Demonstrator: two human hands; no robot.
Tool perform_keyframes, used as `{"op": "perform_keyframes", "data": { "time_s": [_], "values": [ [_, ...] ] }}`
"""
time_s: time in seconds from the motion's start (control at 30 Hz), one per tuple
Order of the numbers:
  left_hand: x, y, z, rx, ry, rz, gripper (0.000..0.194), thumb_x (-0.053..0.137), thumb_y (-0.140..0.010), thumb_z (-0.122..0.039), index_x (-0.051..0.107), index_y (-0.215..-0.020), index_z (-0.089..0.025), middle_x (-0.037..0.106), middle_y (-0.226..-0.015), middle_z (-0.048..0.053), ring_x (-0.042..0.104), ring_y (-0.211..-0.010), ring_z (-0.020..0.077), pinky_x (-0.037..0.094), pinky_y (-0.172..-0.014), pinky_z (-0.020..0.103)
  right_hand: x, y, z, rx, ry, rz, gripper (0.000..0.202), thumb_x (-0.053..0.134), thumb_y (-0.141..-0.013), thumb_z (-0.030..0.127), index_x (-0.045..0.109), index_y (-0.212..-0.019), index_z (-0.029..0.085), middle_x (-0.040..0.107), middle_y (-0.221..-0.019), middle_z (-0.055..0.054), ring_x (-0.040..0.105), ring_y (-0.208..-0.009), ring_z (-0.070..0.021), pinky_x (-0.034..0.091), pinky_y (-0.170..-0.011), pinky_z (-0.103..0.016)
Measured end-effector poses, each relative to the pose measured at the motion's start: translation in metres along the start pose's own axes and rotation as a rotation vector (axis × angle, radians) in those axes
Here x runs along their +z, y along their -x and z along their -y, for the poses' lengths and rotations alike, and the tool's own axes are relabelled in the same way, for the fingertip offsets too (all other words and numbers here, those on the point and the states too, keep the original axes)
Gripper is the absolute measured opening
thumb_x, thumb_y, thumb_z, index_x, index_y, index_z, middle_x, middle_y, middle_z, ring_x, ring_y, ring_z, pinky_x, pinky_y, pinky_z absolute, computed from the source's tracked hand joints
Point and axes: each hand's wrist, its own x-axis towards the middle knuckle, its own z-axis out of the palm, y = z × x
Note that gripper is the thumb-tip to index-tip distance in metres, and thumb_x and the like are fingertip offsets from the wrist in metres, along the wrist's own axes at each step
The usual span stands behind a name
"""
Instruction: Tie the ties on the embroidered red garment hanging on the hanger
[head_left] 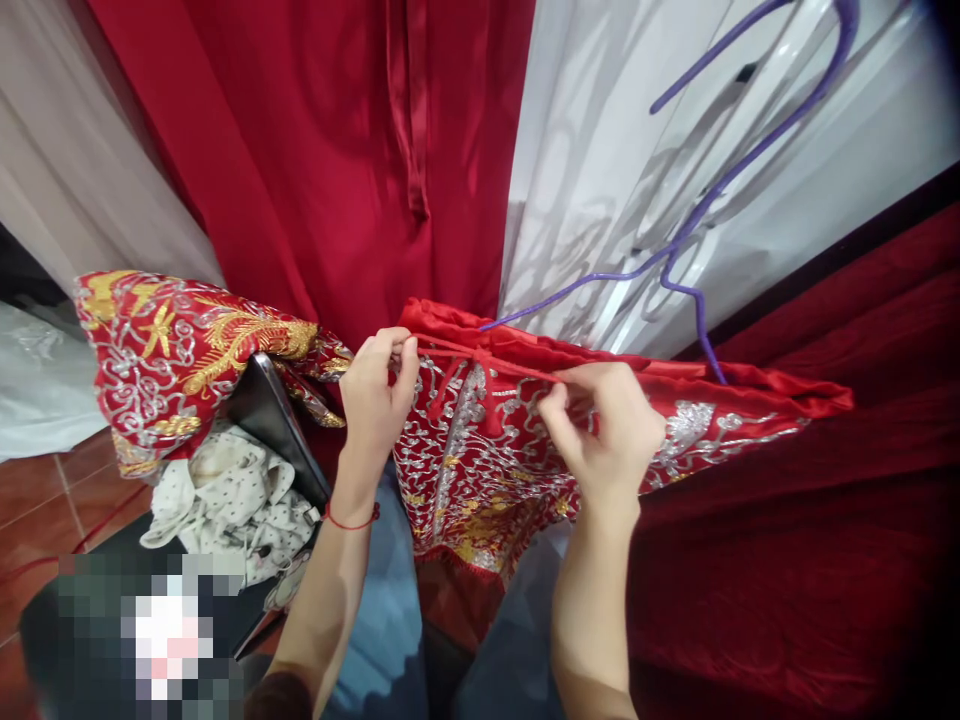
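Both hands up at the waistband of the red embroidered skirt [480,440], which hangs mid-frame w/ its long axis running left-right. Left hand [375,395] is pinched shut on the thin red drawstring [450,352] at the band's left end; right hand [600,425] has thumb & forefinger closed on the same cord further right. The string lies taut btwn them, along the band, so each hand is at its own end, neither nearer. Purple hanger [697,215] sits just above the band, far right, against white fabric. Another red-gold garment [172,350] is draped at left, well apart.
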Motion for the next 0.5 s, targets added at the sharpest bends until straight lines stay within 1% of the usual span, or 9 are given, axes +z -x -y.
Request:
{"op": "perform_keyframes", "data": {
  "time_s": [0.07,0.1,0.17,0.23,0.27,0.3,0.37,0.43,0.5],
  "values": [
    [-0.002,0.001,0.003,0.011,0.077,0.031,0.015,0.048,-0.099,-0.031,0.059,-0.101,-0.020,0.062,-0.080,0.000,0.057,-0.069,0.0106,0.046,-0.067,0.025,-0.012,-0.001,0.006,0.008,-0.111,0.132,0.020,0.061,-0.086,0.013,0.062,-0.104,0.021,0.067,-0.092,-0.002,0.059,-0.065,-0.0106,0.049,-0.061,-0.025],
    [-0.003,0.001,0.004,0.017,0.118,0.018,0.017,0.047,-0.100,-0.031,0.058,-0.107,-0.021,0.061,-0.083,0.000,0.057,-0.070,0.0108,0.047,-0.068,0.025,-0.017,-0.001,0.008,0.022,-0.147,0.163,0.025,0.062,-0.086,0.014,0.062,-0.109,0.021,0.067,-0.094,-0.002,0.059,-0.066,-0.0109,0.050,-0.061,-0.025],
    [-0.006,0.000,0.003,0.042,0.166,-0.049,0.023,0.047,-0.100,-0.032,0.056,-0.118,-0.022,0.061,-0.091,0.003,0.058,-0.077,0.0124,0.049,-0.071,0.027,-0.028,-0.002,0.008,0.069,-0.170,0.158,0.033,0.064,-0.085,0.016,0.061,-0.118,0.023,0.066,-0.094,-0.002,0.060,-0.068,-0.0126,0.051,-0.063,-0.027],
    [-0.011,-0.004,0.002,0.102,0.139,-0.091,0.029,0.052,-0.097,-0.034,0.057,-0.124,-0.024,0.061,-0.108,0.007,0.059,-0.094,0.0171,0.051,-0.080,0.032,-0.039,-0.002,0.002,0.101,-0.107,0.100,0.036,0.066,-0.084,0.017,0.062,-0.119,0.025,0.065,-0.095,-0.004,0.062,-0.076,-0.0167,0.053,-0.070,-0.033],
    [-0.014,-0.008,0.000,0.141,0.106,-0.083,0.032,0.054,-0.095,-0.036,0.059,-0.124,-0.025,0.060,-0.116,0.008,0.058,-0.105,0.0204,0.051,-0.087,0.036,-0.045,-0.001,-0.004,0.111,-0.040,0.061,0.036,0.067,-0.084,0.019,0.063,-0.119,0.025,0.064,-0.099,-0.006,0.063,-0.084,-0.0202,0.053,-0.077,-0.037],
    [-0.017,-0.012,0.000,0.180,0.076,-0.050,0.032,0.056,-0.094,-0.038,0.061,-0.124,-0.026,0.058,-0.124,0.009,0.055,-0.114,0.0236,0.049,-0.094,0.041,-0.051,0.000,-0.011,0.120,0.046,0.016,0.035,0.068,-0.083,0.022,0.064,-0.118,0.025,0.063,-0.105,-0.009,0.063,-0.095,-0.0248,0.051,-0.085,-0.043],
    [-0.021,-0.021,-0.001,0.238,0.060,0.079,0.029,0.056,-0.094,-0.038,0.064,-0.120,-0.028,0.058,-0.131,0.008,0.051,-0.125,0.0269,0.044,-0.106,0.048,-0.065,0.003,-0.030,0.141,0.227,-0.073,0.037,0.069,-0.083,0.031,0.065,-0.119,0.024,0.059,-0.118,-0.013,0.056,-0.116,-0.0343,0.043,-0.098,-0.054],
    [-0.021,-0.028,0.001,0.250,0.120,0.211,0.024,0.053,-0.096,-0.036,0.063,-0.116,-0.027,0.061,-0.128,0.007,0.055,-0.123,0.0254,0.044,-0.107,0.048,-0.077,0.008,-0.051,0.173,0.335,-0.137,0.044,0.068,-0.083,0.040,0.065,-0.123,0.023,0.055,-0.127,-0.015,0.050,-0.126,-0.0389,0.036,-0.104,-0.060],
    [-0.016,-0.032,0.005,0.224,0.198,0.259,0.020,0.051,-0.098,-0.034,0.062,-0.113,-0.025,0.064,-0.121,0.007,0.060,-0.116,0.0226,0.047,-0.104,0.044,-0.086,0.015,-0.072,0.193,0.340,-0.149,0.047,0.066,-0.084,0.043,0.064,-0.126,0.023,0.057,-0.127,-0.015,0.052,-0.125,-0.0383,0.038,-0.103,-0.059]
  ]
}}
